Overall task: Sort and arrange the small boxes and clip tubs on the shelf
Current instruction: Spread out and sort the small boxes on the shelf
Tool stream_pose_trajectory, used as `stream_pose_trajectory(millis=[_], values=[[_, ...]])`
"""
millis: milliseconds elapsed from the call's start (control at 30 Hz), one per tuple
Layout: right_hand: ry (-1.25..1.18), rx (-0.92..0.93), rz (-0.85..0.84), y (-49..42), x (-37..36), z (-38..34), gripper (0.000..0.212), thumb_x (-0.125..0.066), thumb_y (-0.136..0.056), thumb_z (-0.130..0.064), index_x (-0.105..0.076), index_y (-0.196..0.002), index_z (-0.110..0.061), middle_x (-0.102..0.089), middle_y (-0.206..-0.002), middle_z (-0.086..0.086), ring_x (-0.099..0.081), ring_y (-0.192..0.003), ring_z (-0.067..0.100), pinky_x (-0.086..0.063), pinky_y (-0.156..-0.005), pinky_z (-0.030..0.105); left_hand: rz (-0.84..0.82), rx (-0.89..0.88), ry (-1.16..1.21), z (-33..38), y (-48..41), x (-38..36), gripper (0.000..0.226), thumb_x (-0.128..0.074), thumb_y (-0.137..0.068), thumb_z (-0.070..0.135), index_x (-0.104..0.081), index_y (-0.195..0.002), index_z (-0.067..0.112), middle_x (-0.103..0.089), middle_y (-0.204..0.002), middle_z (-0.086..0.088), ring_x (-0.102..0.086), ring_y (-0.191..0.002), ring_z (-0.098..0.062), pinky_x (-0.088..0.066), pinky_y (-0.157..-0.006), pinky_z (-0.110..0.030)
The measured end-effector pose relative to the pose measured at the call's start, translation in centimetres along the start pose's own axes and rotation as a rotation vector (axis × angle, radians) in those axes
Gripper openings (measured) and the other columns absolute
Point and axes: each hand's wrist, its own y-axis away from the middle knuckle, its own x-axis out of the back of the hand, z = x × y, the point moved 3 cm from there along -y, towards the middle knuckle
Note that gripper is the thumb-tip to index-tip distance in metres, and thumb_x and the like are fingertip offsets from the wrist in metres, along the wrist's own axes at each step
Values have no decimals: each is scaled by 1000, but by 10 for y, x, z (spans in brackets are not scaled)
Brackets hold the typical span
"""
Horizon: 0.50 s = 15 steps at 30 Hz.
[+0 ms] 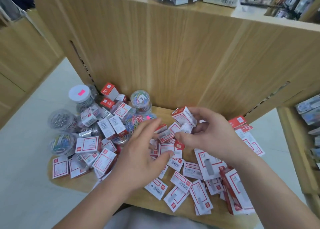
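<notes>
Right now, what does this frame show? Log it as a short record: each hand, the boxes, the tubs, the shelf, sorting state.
left hand: open, fingers extended over the pile
right hand: holds one small red-and-white cardboard box raised above the pile
loose red-and-white boxes: scattered at mixed angles across the shelf
white-lidded clear plastic tub: left rear, pink sticker on lid
clear tub of coloured paper clips: against the back panel
light wooden shelf: bare patch at front left
sorting: not yet in rows

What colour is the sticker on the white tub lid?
The sticker is pink; head view.
</notes>
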Motion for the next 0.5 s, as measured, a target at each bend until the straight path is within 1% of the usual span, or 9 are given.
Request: stream_pose_trajectory(millis=[67, 100, 167, 200, 267, 333, 367, 433, 500], values=[[-107, 26, -100, 5, -6, -13, 44, -90, -75, -18, -72, -112, -34, -74, -98, -6, -68, -66, 14, -55, -68, 30, -59, 54, 133, 9, -4, 2, 81, -73, -83, 19, -40, -153, 41, -46, -149, 20, -57, -128, -5, -54, -95, -27], [-136, 46, -158, 9, -10, -17, 43, -89, -76, -17, -73, -111, -37, -74, -99, -7, -64, -66, 13, -54, -67, 29, -71, 91, 241, 14, -5, 4, 77, -68, -85, 8, -44, -150, 42, -54, -144, 16, -59, -127, -7, -54, -95, -27], [-146, 68, -227, 13, -20, -20, 44, -87, -79, -16, -72, -113, -39, -75, -104, -8, -64, -71, 15, -57, -70, 33, -22, 177, 421, 19, -5, 10, 64, -58, -91, -8, -59, -137, 36, -71, -123, 12, -66, -117, -8, -55, -92, -25], [-153, 66, -239, 16, -26, -20, 45, -86, -80, -16, -71, -117, -38, -75, -108, -7, -66, -77, 17, -58, -75, 36, 27, 210, 468, 20, -4, 14, 54, -57, -95, -9, -64, -129, 32, -74, -115, 10, -69, -111, -8, -55, -90, -25], [-207, 40, -243, 18, -39, -18, 50, -85, -81, -16, -68, -125, -32, -74, -115, -10, -70, -93, 16, -58, -79, 28, 124, 240, 515, 18, 1, 19, 31, -64, -98, 1, -67, -116, 26, -76, -108, 7, -72, -103, -12, -56, -89, -28], [-315, -19, -232, 22, -55, -16, 61, -86, -75, -20, -64, -131, -30, -71, -123, -16, -69, -110, 15, -56, -82, 22, 206, 270, 517, 15, 9, 24, 25, -71, -95, 6, -66, -111, 24, -75, -104, 8, -72, -99, -12, -56, -89, -29], [-351, -41, -224, 23, -63, -14, 66, -87, -71, -24, -64, -132, -33, -69, -127, -19, -68, -114, 14, -56, -84, 23, 240, 281, 498, 13, 12, 27, 26, -73, -94, 8, -66, -111, 26, -75, -104, 9, -72, -98, -11, -56, -89, -30], [-387, -71, -194, 25, -73, -14, 69, -90, -66, -28, -66, -129, -40, -66, -130, -20, -68, -113, 12, -58, -88, 28, 276, 292, 473, 11, 20, 38, 30, -73, -94, 12, -66, -116, 30, -75, -107, 11, -72, -101, -10, -57, -90, -32], [-426, -94, -147, 25, -78, -16, 64, -90, -62, -23, -71, -122, -32, -70, -122, -15, -71, -100, 11, -60, -82, 29, 292, 291, 437, 5, 30, 54, 29, -73, -94, 14, -67, -115, 33, -76, -107, 11, -73, -100, -9, -58, -85, -31]])
